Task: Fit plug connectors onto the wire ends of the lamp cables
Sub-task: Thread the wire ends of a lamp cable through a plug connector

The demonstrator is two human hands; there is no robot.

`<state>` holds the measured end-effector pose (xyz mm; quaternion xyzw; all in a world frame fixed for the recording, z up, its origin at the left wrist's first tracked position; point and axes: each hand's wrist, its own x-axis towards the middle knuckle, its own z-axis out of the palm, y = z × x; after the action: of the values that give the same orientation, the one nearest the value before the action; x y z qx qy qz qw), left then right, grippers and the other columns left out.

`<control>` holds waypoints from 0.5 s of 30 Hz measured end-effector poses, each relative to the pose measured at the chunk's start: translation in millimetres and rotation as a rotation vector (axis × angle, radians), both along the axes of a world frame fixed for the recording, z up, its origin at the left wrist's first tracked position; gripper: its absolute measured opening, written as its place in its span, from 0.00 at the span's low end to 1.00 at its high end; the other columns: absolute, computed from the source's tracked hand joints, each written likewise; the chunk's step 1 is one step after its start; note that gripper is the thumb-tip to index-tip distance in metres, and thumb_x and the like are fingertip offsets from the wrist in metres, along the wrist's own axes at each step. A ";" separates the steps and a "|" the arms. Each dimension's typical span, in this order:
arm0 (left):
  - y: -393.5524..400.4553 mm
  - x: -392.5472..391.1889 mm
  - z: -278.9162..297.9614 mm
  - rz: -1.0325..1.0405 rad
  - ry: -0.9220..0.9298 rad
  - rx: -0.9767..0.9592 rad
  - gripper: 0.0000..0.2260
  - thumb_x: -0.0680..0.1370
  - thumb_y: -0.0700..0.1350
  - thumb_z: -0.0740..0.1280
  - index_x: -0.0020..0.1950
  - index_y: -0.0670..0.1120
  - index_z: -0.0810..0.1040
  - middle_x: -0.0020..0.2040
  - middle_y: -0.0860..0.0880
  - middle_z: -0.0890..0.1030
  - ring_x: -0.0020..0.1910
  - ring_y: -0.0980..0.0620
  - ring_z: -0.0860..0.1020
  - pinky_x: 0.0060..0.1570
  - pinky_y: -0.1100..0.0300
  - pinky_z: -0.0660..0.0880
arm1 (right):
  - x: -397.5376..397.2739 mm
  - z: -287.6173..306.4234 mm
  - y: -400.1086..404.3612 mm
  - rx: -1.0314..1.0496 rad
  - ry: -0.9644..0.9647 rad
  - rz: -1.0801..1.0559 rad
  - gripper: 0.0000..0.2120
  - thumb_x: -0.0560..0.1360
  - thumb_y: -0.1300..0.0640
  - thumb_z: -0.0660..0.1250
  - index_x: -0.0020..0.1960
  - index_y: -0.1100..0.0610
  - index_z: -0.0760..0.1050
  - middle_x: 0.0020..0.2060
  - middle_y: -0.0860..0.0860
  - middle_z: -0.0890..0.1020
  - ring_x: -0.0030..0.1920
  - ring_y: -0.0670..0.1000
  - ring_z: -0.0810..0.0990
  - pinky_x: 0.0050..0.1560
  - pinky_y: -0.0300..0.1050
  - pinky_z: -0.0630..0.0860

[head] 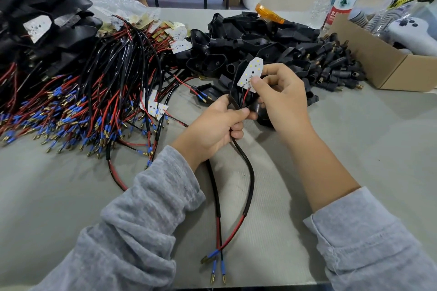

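Grey worktable (pixel 354 139) crowded with cable bundles. My left hand (pixel 212 130) grips the lamp cable (pixel 248 172); my right hand (pixel 281 94) pinches its LED board (pixel 250 73) (light, brittle, I judge). I'd hold the limp wire ends (pixel 216 267) by their blue sleeves.

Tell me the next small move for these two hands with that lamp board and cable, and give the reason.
Probably set the LED board down and pick a black plug connector from the pile. The right hand pinches the board, the left hand grips the cable, and its blue-sleeved wire ends lie bare on the table near the person, with no plug fitted yet.
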<state>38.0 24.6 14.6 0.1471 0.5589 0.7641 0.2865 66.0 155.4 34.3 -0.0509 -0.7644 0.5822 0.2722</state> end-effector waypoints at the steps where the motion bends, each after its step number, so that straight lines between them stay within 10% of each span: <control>1: 0.3 -0.4 -0.2 -0.006 0.003 -0.003 0.08 0.82 0.34 0.58 0.60 0.42 0.68 0.42 0.45 0.80 0.26 0.59 0.66 0.28 0.67 0.66 | 0.5 0.8 0.9 -0.006 0.002 -0.009 0.05 0.76 0.58 0.69 0.45 0.49 0.78 0.35 0.48 0.77 0.36 0.47 0.74 0.41 0.47 0.74; 8: -0.3 -2.4 -2.1 -0.045 0.014 0.014 0.08 0.82 0.36 0.59 0.59 0.44 0.74 0.48 0.47 0.84 0.41 0.55 0.80 0.38 0.64 0.76 | 3.0 3.0 0.0 -0.115 -0.035 0.083 0.08 0.78 0.60 0.66 0.41 0.57 0.76 0.46 0.56 0.76 0.35 0.42 0.73 0.31 0.33 0.72; 15: -2.7 -4.3 -2.3 0.015 0.011 0.030 0.08 0.80 0.33 0.61 0.55 0.42 0.77 0.48 0.46 0.82 0.41 0.54 0.83 0.40 0.63 0.79 | -1.2 -1.2 -0.8 -0.007 -0.072 0.065 0.07 0.80 0.58 0.65 0.44 0.55 0.77 0.49 0.47 0.76 0.43 0.38 0.74 0.44 0.29 0.70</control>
<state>33.7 21.9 12.3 0.1512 0.5499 0.7739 0.2755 64.7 154.6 33.1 -0.0479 -0.7730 0.5910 0.2255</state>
